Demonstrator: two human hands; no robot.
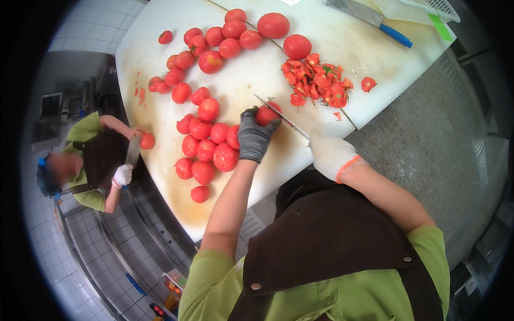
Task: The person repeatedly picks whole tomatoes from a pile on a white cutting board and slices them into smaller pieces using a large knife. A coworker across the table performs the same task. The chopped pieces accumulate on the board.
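My left hand (258, 134), in a grey knitted glove, holds a tomato (266, 115) against the white cutting board (241, 86). In my right hand (332, 154), gloved in white with an orange cuff, is a knife (291, 123); its blade lies across the top of that tomato, near the stem. Touching or close beside my left hand is a cluster of tomatoes (205, 149). More whole tomatoes (229, 48) lie in a curved group farther up the board. A heap of cut tomato tops (319, 80), some with green stems, sits beyond the knife to the right.
A large knife with a blue handle (395, 35) lies at the upper right beside a white perforated basket (417, 10). At the left, a co-worker (96, 156) holds a broad knife (133, 148) by a tomato (147, 141) at the board's edge. One cut top (368, 84) lies apart.
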